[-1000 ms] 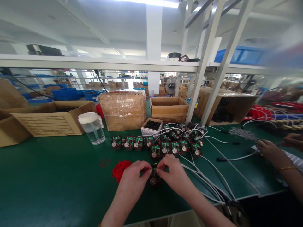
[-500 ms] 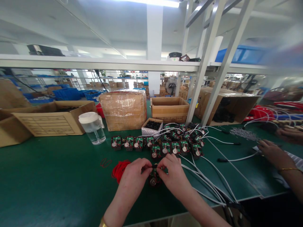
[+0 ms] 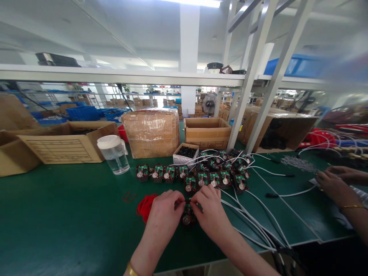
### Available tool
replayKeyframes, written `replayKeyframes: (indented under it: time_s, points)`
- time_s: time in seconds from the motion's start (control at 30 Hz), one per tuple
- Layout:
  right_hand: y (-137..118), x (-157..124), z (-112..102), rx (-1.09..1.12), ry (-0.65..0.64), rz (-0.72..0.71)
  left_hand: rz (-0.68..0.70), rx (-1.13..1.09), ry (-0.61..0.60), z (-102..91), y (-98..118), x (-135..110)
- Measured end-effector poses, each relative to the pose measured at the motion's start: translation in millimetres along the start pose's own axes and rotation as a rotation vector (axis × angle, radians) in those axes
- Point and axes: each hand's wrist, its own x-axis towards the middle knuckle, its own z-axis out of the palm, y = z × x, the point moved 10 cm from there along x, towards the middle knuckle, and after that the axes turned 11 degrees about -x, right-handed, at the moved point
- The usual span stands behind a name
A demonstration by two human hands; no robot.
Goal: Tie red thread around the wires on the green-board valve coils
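Left hand [image 3: 167,209] pinching, thumb and finger together on one end of a dark piece [image 3: 188,201]! Right hand [image 3: 208,204] nips the other end, right at the module's [image 3: 186,219] far edge, on the worktop [image 3: 71,226].

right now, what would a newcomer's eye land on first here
Probably the bright red bundle on the green table, beside the left hand. Next, the circuit units clustered just beyond the hands, with one more unit right below the small dark part that the left hand and right hand pinch. Then the big taped box farther back, left of centre.
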Motion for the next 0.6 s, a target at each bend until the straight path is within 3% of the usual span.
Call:
replayKeyframes:
  time_s: [0.23, 0.43, 0.6]
  points:
    - [7.3, 2.2, 3.9, 0.059, -0.01, 0.06, -0.061, -0.102, 0.021, -1.1, -11.4, 1.4]
    - [28.9, 2.4, 17.9, 0.317, -0.098, 0.207, -0.143, -0.242, -0.009, 3.1, -24.9, 1.4]
    - [37.2, -0.6, 21.9, 0.476, -0.089, 0.249, -0.267, -0.374, -0.046, 10.8, -35.1, -1.0]
